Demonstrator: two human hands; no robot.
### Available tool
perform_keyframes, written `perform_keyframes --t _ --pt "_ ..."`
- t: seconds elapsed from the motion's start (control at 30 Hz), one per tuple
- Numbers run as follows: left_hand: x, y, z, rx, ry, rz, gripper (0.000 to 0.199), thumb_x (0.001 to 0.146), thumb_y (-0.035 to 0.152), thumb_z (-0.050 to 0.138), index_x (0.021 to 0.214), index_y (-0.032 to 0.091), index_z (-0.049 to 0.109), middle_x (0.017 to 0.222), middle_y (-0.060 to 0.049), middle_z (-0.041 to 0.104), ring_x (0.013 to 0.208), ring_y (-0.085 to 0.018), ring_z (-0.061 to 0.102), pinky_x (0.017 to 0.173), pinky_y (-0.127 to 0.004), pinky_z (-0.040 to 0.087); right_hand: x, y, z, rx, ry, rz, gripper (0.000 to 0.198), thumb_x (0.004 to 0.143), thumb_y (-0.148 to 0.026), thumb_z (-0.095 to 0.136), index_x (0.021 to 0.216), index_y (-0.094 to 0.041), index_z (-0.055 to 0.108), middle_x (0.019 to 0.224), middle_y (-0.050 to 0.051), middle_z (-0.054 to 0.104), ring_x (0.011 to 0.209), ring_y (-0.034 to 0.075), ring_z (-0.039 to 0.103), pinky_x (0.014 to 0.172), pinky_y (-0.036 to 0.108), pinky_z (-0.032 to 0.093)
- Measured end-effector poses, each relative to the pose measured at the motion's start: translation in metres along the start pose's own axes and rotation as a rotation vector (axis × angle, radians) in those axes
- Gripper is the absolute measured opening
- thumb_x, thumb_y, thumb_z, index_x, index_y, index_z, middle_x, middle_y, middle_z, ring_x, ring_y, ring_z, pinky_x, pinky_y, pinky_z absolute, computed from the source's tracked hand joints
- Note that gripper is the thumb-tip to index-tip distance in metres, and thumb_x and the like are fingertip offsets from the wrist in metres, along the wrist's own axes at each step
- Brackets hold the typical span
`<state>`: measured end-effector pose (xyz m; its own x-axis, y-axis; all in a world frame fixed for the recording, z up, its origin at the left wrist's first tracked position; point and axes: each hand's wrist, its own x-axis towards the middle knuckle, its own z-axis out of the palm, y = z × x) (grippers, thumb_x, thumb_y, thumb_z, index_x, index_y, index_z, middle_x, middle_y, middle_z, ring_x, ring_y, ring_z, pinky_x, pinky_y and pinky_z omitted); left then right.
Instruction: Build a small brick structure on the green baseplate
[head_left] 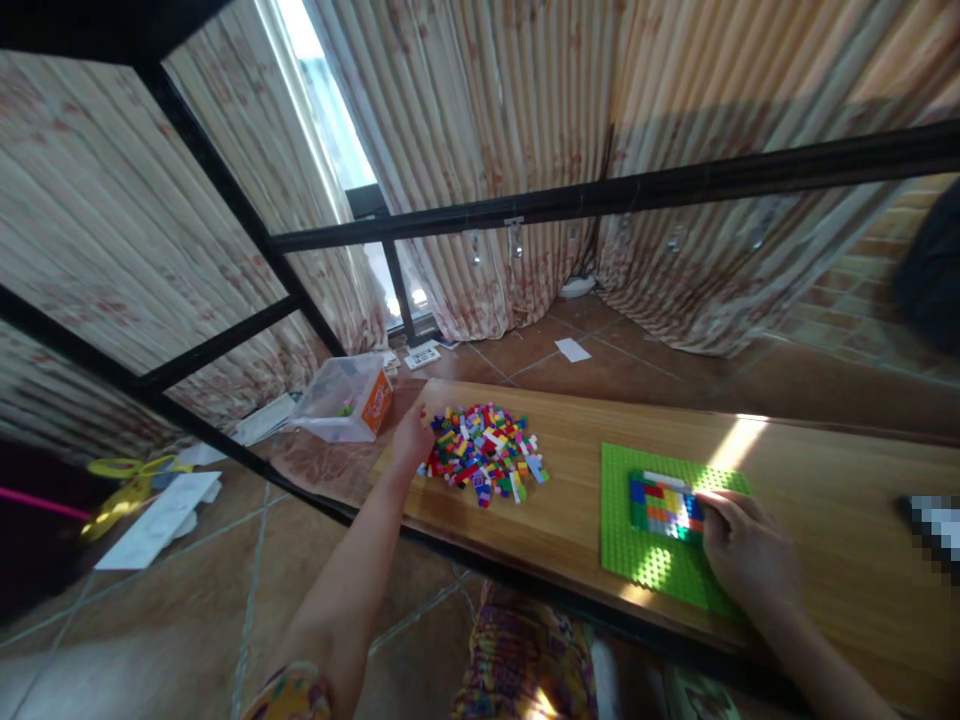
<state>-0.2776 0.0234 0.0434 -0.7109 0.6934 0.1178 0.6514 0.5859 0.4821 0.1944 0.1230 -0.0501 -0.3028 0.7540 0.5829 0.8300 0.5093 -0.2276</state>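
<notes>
My left hand (413, 438) is at the left edge of a heap of small multicoloured toy bricks (484, 450) on the wooden table. Its fingers are smeared, and I cannot see whether a brick is in them. Over the right part of a green studded baseplate (619, 550) is my right hand (750, 550), thumb and forefinger pinched together. Its fingertips touch the right edge of a flat rectangle of coloured bricks (660, 507) set on the baseplate. Anything between those fingertips is hidden.
A clear plastic box (337, 400) with an orange label stands beyond the left end of the wooden table (570, 480). A dark metal rail (525, 210) crosses in front of the curtains. At the right lies a pixelated dark object (934, 525). Papers (161, 520) lie at the left.
</notes>
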Motion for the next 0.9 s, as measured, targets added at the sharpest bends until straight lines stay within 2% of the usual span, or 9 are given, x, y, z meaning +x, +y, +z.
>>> perform_keyframes --t 0.17,0.27,0.43,0.57,0.63,0.73,0.83,0.9 --pt "0.007 0.001 0.010 0.024 -0.081 0.041 0.057 0.071 0.002 0.056 0.127 0.016 0.054 0.118 -0.010 0.066 0.107 -0.020 0.061 0.089 -0.027 0.045 0.000 0.001 0.000 -0.001 -0.007 0.000 0.025 0.084 -0.028 0.044 0.092 -0.019 0.066 0.101 0.012 0.067 0.084 0.025 0.060 0.077 0.041 0.048" --pt "0.006 0.000 0.010 0.026 -0.093 0.051 0.056 0.073 0.004 0.056 0.127 0.017 0.055 0.115 -0.009 0.067 0.105 -0.020 0.062 0.088 -0.028 0.045 0.000 -0.001 -0.001 0.003 -0.011 0.013 0.025 0.085 -0.027 0.044 0.091 -0.020 0.067 0.101 0.011 0.066 0.086 0.025 0.060 0.078 0.040 0.048" --pt "0.003 -0.002 0.000 -0.003 -0.071 0.052 0.050 0.076 0.010 0.058 0.126 0.018 0.055 0.108 -0.008 0.068 0.097 -0.020 0.063 0.086 -0.028 0.047 0.000 -0.003 -0.002 -0.010 -0.022 0.020 0.027 0.087 -0.028 0.042 0.091 -0.019 0.067 0.101 0.010 0.067 0.088 0.025 0.060 0.080 0.040 0.048" --pt "-0.009 -0.003 -0.011 -0.076 -0.050 0.048 0.046 0.081 0.015 0.053 0.127 0.016 0.054 0.102 -0.007 0.068 0.081 -0.016 0.064 0.075 -0.026 0.050 0.001 -0.005 -0.003 -0.011 -0.018 0.023 0.029 0.088 -0.029 0.042 0.092 -0.018 0.068 0.102 0.011 0.067 0.087 0.025 0.060 0.081 0.039 0.048" --pt "-0.027 0.001 -0.013 -0.248 -0.076 0.038 0.044 0.082 0.016 0.050 0.126 0.015 0.056 0.095 -0.005 0.068 0.073 -0.014 0.063 0.067 -0.024 0.050 0.002 -0.006 -0.004 -0.009 -0.017 0.023 0.029 0.088 -0.028 0.042 0.092 -0.017 0.069 0.101 0.011 0.067 0.087 0.025 0.060 0.081 0.039 0.048" --pt "-0.075 0.017 -0.005 -0.578 -0.196 0.052 0.041 0.082 0.019 0.047 0.121 0.016 0.060 0.091 -0.004 0.066 0.067 -0.012 0.059 0.061 -0.023 0.049 0.002 -0.008 -0.004 -0.010 -0.012 0.029 0.029 0.087 -0.027 0.042 0.091 -0.017 0.069 0.101 0.012 0.067 0.086 0.025 0.060 0.082 0.040 0.048" --pt "-0.138 0.046 0.012 -0.693 -0.359 0.127 0.036 0.084 0.026 0.049 0.116 0.020 0.065 0.092 -0.004 0.065 0.069 -0.011 0.056 0.063 -0.022 0.048 0.002 -0.008 -0.004 -0.017 -0.006 0.030 0.028 0.087 -0.026 0.043 0.090 -0.017 0.069 0.101 0.011 0.067 0.086 0.024 0.060 0.081 0.039 0.048" --pt "-0.175 0.069 0.026 -0.773 -0.461 0.124 0.035 0.086 0.027 0.047 0.115 0.022 0.065 0.087 -0.003 0.063 0.064 -0.009 0.054 0.062 -0.021 0.046 0.002 -0.008 -0.005 -0.020 -0.004 0.028 0.026 0.087 -0.025 0.044 0.091 -0.018 0.069 0.101 0.010 0.067 0.086 0.023 0.060 0.081 0.038 0.048"
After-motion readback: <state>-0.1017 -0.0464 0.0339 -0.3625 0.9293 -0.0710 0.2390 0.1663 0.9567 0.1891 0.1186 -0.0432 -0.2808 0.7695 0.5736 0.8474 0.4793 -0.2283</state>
